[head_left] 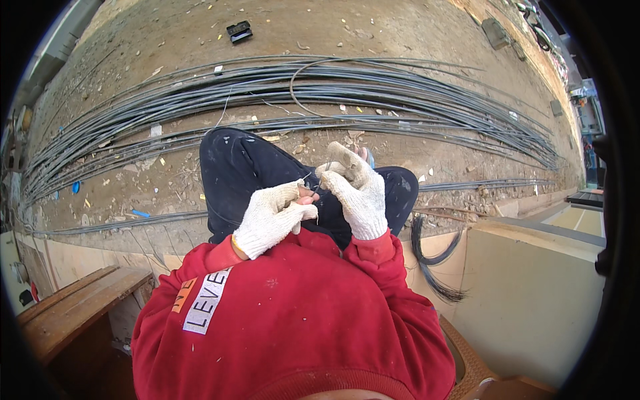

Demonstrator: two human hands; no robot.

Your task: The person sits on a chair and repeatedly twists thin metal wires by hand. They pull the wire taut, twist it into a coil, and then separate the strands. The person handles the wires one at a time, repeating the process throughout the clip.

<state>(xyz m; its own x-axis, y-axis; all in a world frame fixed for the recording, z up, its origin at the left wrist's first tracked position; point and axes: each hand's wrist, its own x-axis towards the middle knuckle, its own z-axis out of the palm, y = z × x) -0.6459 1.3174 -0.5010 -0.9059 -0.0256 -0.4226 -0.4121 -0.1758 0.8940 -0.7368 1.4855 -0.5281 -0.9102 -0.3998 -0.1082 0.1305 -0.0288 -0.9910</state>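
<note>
Both my hands wear whitish knitted work gloves and meet above my lap. Thin dark wire (319,181) runs between my fingertips, its ends partly hidden by the gloves. My left hand (272,217) is closed, pinching the wire at the thumb and forefinger, where bare fingertips show. Slightly higher and to the right, my right hand (359,192) also pinches the wire with curled fingers. To the right of my knee hangs a bent bundle of thin black binding wire (427,257).
Long grey steel rods (247,90) lie in a wide pile across the dirt ground ahead. A wooden bench (83,307) stands at my left, a low cream wall (527,293) at my right. A small black object (239,32) and a concrete block (495,33) lie farther off.
</note>
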